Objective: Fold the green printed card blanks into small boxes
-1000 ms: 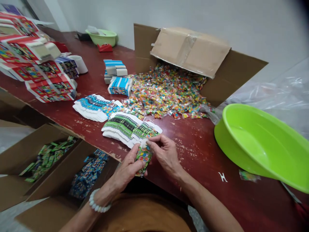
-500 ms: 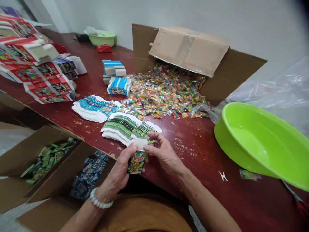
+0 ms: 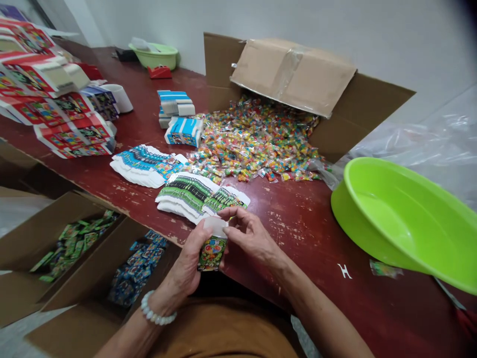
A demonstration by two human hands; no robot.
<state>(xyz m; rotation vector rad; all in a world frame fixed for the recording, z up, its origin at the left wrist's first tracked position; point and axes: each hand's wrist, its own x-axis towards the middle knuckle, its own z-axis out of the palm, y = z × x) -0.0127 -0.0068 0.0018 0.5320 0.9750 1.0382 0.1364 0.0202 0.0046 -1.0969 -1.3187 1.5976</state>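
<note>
My left hand (image 3: 187, 261) is wrapped round a small green printed carton (image 3: 212, 252), held upright at the table's front edge with its white top flap raised. At the flap's right corner are the thumb and bent fingers of my right hand (image 3: 248, 231), pinching there. Whether anything is inside the carton cannot be seen. Just beyond my hands lies a fanned row of flat green cartons (image 3: 197, 196). A similar row of blue cartons (image 3: 145, 165) sits behind it to the left. Farther back, a heap of small wrapped candies (image 3: 257, 141) spills across the table.
A cardboard box (image 3: 292, 74) lies open behind the candies. At right stands a bright green basin (image 3: 346, 214), near a loose candy packet (image 3: 385, 269). Red carton bundles (image 3: 74, 134) are stacked at left. Below the edge, open boxes hold green packs (image 3: 76, 243) and blue packs (image 3: 137, 268).
The carton's top flap now shows more clearly between my hands. My right fingers have shifted slightly left and closer together at the flap. The carton stays in my left hand.
</note>
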